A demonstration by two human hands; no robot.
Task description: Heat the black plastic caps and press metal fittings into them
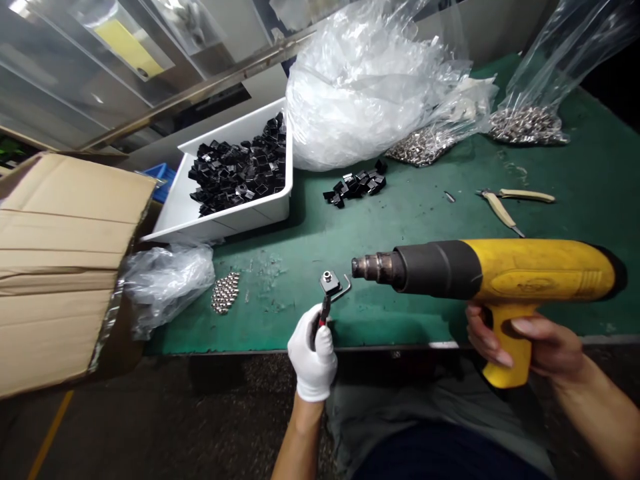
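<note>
My left hand (314,353), in a white glove, is closed around a slim tool with a dark shaft (325,308) and a bit of red near the grip; its exact kind is hidden by the fingers. At the tool's tip sits a small black square piece (330,285) with a round metal fitting (327,275) on top. Beside it is an L-shaped hex key (344,291). My bare right hand (525,343) grips the handle of a yellow heat gun (540,270). Its metal nozzle (377,267) points left, towards the black piece, a short distance away.
A white bin (260,212) holds many black pieces; a small pile of black pieces (357,185) lies beside it. Metal fittings (226,293) stand in rows at left. Cutters (505,207), plastic bags (360,87) and a cardboard box (60,267) surround the green table (410,213).
</note>
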